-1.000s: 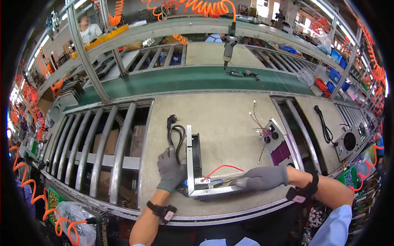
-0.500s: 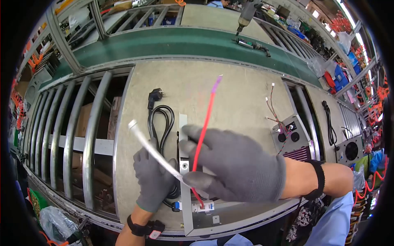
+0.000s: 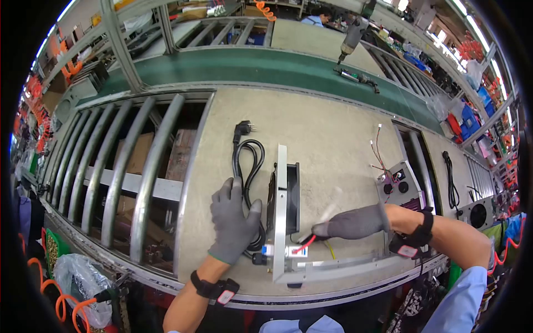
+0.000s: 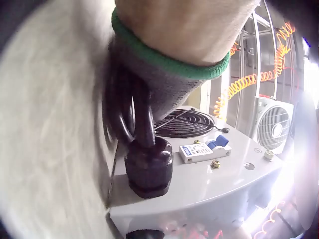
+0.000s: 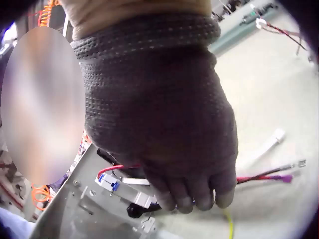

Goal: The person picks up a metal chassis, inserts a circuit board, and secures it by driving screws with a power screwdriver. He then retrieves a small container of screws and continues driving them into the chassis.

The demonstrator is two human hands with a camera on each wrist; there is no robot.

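A grey L-shaped metal chassis stands on the table with a black fan on its upright panel. My gloved left hand rests left of this panel, fingers extended beside the looped black power cord. The cord enters the panel through a black cable gland, near a small breaker switch. Over the chassis, my gloved right hand grips a bundle of wires. A red wire rises from the breaker into its fingers. A red wire end with purple terminal and a white wire stick out beyond them.
Another grey panel with purple vents and loose wires lies at the right. Metal rollers flank the board on the left. Behind runs a green conveyor belt with a power tool on it; a screwdriver hangs above.
My right hand left the chassis's lower edge, lifted red and white wires near the upright panel, then moved right with them. The left hand has stayed beside the panel while the head view shifted.
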